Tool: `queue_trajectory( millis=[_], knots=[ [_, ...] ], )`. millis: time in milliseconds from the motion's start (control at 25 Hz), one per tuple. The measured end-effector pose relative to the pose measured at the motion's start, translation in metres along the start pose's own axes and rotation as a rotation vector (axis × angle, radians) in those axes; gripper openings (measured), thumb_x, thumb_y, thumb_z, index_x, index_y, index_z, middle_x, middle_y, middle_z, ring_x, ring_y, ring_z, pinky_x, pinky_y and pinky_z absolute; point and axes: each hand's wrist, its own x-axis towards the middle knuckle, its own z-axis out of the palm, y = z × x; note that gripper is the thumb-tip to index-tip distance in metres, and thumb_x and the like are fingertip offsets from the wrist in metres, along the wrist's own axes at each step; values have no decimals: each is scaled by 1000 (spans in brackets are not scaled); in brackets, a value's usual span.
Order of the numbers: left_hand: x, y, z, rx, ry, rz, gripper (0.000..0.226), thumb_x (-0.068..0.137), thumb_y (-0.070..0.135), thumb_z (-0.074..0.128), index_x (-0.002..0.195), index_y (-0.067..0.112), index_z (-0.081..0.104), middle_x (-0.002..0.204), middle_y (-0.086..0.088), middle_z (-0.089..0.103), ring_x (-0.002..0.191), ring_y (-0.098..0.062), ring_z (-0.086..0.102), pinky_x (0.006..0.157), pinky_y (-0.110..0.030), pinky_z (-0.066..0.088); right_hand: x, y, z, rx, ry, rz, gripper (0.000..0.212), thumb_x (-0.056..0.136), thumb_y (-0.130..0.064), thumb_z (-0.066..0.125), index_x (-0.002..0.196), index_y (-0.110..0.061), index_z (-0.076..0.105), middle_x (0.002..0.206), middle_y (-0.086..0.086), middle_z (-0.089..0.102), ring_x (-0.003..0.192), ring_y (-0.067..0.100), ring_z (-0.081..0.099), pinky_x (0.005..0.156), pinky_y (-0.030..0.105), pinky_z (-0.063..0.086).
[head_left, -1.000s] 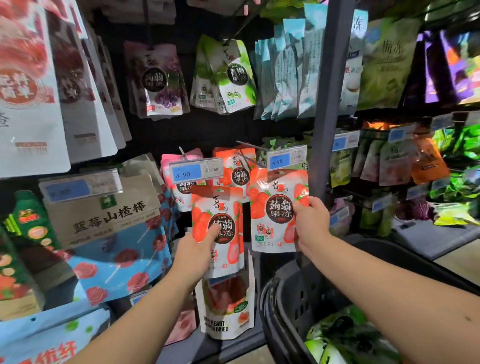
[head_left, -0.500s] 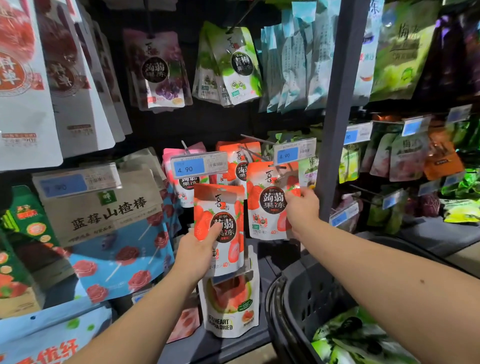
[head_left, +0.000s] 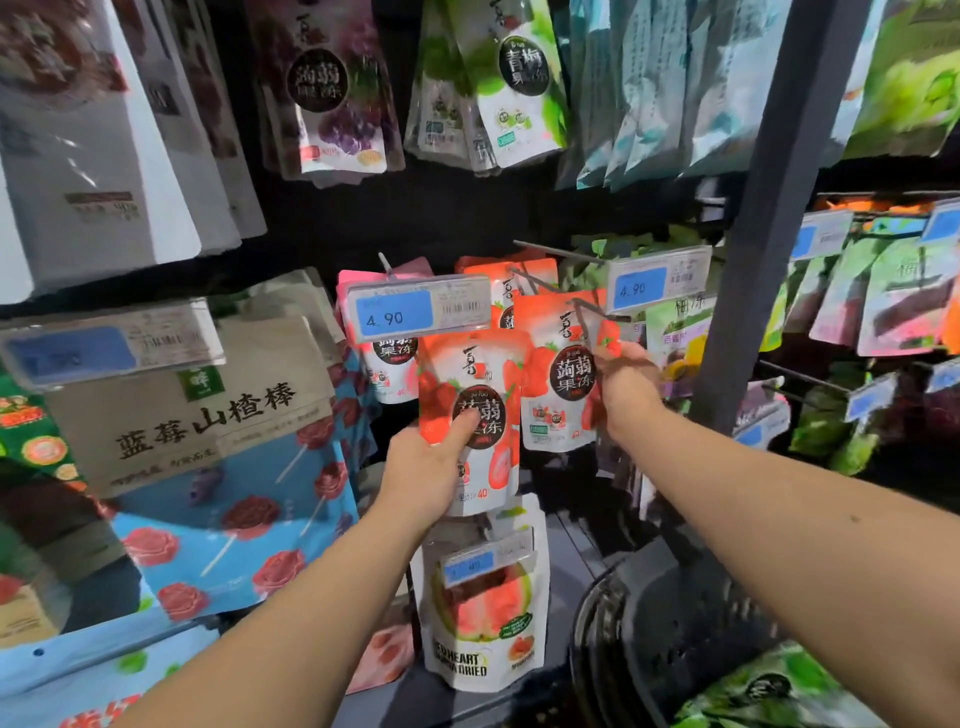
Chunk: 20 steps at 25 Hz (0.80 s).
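Left hand (head_left: 426, 473) grips 1 red pouch (head_left: 467, 364), thumb on its front; right hand (head_left: 626, 387) pinches the second pouch (head_left: 550, 410) just left of it.

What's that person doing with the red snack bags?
A person is picking out hanging snacks in a shop. The left hand holds one red strawberry pouch. The right hand grips a second red pouch up by a metal hook, right beside the first one. A dark basket with green packets in it waits at the lower right.
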Motion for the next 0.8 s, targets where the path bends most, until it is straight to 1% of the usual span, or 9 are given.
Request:
queue_trajectory(
  millis=[80,200,240,320,440,560,680,720,800],
  knots=[
    [8,0,4,-18,7,-22,51,94,46,69,82,-3,67,66,-11,50,51,-16,41,48,-24,34,10,0,12,-56,-10,-61,30,101,-7,40,72,-16,43,70,2,47,56,16,44,47,23,39],
    [19,-2,10,-56,32,-8,44,96,39,70,92,-6,69,60,-8,51,39,-11,41,42,-20,34,26,5,22,-35,-153,-81,10,103,-9,50,99,-10,60,97,5,60,77,20,57,70,34,54],
    [21,-2,11,-45,32,-4,39,96,39,70,93,1,72,59,-6,52,38,-9,42,44,-20,36,30,9,26,-49,-177,-83,10,103,-13,54,107,-10,62,105,9,66,74,23,59,65,38,57],
    [26,-6,13,-37,28,0,29,95,43,70,93,15,76,59,-2,58,40,-7,45,54,-21,40,33,12,33,-81,-209,-131,22,103,-21,56,121,-11,63,108,16,71,52,23,56,44,33,52],
    [30,-8,14,-77,27,-19,38,95,42,70,97,5,74,53,-2,51,36,-9,38,43,-18,34,35,13,42,-97,-182,-173,37,102,-26,59,138,-16,57,104,6,73,52,21,59,43,31,54],
    [32,-10,13,-100,35,-41,34,95,43,70,96,9,74,50,2,50,39,-9,41,40,-15,35,35,20,48,-41,-193,-187,28,101,-24,61,127,-14,64,95,10,75,56,18,64,48,31,56],
    [31,-9,12,-105,7,-23,29,97,43,68,98,16,76,50,7,56,45,-8,47,43,-12,37,34,35,44,-27,-185,-178,28,92,-19,70,120,-15,67,102,1,74,94,15,70,84,30,55],
    [32,-10,12,-112,5,-19,29,97,44,67,102,16,76,55,4,60,46,-6,48,43,-12,38,32,40,42,-42,-204,-160,32,88,-20,75,119,-15,67,103,-1,74,96,14,69,93,33,53],
    [34,-12,11,-109,14,-23,29,95,48,68,104,22,77,76,-9,72,54,-5,53,47,-13,44,28,47,40,-62,-261,-139,34,85,-23,79,117,-16,67,99,-4,74,92,9,68,97,34,50]
  ],
)
